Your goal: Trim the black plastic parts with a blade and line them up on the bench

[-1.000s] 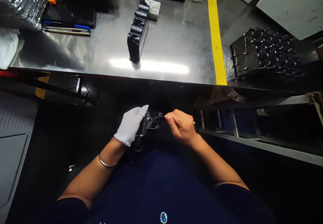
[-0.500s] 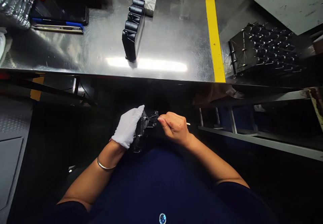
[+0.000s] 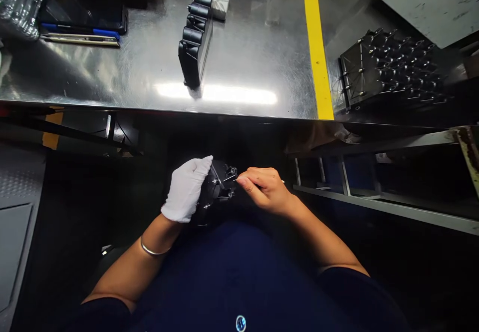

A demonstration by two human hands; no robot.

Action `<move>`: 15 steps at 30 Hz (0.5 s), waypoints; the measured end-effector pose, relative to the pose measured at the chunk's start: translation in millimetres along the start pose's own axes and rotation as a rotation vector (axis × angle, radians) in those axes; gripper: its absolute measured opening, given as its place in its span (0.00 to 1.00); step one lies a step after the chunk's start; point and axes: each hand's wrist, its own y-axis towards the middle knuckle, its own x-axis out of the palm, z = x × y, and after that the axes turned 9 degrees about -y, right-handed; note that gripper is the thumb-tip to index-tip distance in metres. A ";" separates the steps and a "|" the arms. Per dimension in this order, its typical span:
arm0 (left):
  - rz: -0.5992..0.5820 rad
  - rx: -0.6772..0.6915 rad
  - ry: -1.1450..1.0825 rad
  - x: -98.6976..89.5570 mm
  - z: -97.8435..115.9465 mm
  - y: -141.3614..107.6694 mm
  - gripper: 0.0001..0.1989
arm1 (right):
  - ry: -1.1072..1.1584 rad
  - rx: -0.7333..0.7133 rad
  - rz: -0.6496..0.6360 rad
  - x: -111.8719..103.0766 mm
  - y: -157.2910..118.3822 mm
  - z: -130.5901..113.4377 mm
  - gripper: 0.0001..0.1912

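Note:
My left hand (image 3: 186, 188), in a white glove, grips a black plastic part (image 3: 216, 186) in front of my body, below the table edge. Short posts with shiny rims stick out from the part's right side. My bare right hand (image 3: 265, 187) is closed around a thin stick-like tool (image 3: 283, 181). Only the tool's pale rear end and a slim tip by the posts show; its kind is hidden by my fingers. The tip points left, at the posts, but I cannot tell whether it touches them.
On the metal table (image 3: 254, 67) stands a black ribbed plastic part (image 3: 194, 37) beside a white wrapped block (image 3: 219, 1). Right of a yellow stripe (image 3: 318, 57) sit several stacked black parts (image 3: 396, 67). Pens (image 3: 82, 35) lie at the left. A metal frame (image 3: 374, 207) runs low right.
The black part has turned in my left hand, so its face and posts show more. My right hand has shifted slightly right, and less of the tool's rear end shows.

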 end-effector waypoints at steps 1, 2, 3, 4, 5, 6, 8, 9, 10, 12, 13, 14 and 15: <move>0.014 0.001 -0.017 0.3 -0.4 -0.6 0.17 | 0.039 0.010 -0.038 -2.0 0.2 -1.0 0.14; 0.026 0.004 -0.033 0.8 -0.7 -1.4 0.16 | 0.071 0.020 -0.075 -4.4 0.5 -1.8 0.14; 0.036 0.013 -0.045 1.6 -1.0 -2.3 0.15 | 0.099 0.026 -0.108 -7.0 0.6 -2.3 0.14; 0.046 0.028 -0.051 2.4 -1.4 -3.3 0.14 | 0.127 0.032 -0.141 -9.8 0.6 -2.4 0.15; 0.055 0.051 -0.053 3.3 -1.8 -4.4 0.14 | 0.165 0.033 -0.181 -12.5 0.3 -2.3 0.16; 0.062 0.082 -0.050 4.1 -2.4 -5.5 0.13 | 0.220 0.026 -0.221 -14.9 -0.1 -1.9 0.17; 0.077 0.160 -0.046 5.1 -4.1 -7.0 0.12 | 0.363 -0.021 -0.254 -18.3 -1.3 -1.0 0.19; 0.085 0.194 -0.046 5.2 -5.2 -7.3 0.12 | 0.418 -0.052 -0.236 -18.8 -1.9 -0.6 0.19; 0.094 0.220 -0.045 5.1 -6.3 -7.3 0.12 | 0.430 -0.083 -0.191 -18.5 -2.4 -0.5 0.19; 0.107 0.242 -0.042 4.5 -8.4 -6.7 0.11 | 0.296 -0.129 -0.070 -15.2 -3.0 -0.6 0.19; 0.111 0.243 -0.040 4.2 -9.2 -6.4 0.12 | 0.175 -0.143 -0.031 -12.6 -3.2 -0.7 0.20; 0.113 0.241 -0.041 4.0 -9.8 -6.1 0.12 | 0.055 -0.157 -0.013 -9.7 -3.3 -0.8 0.22; 0.114 0.240 -0.043 4.0 -10.2 -5.8 0.12 | -0.043 -0.169 -0.013 -6.8 -3.4 -0.6 0.24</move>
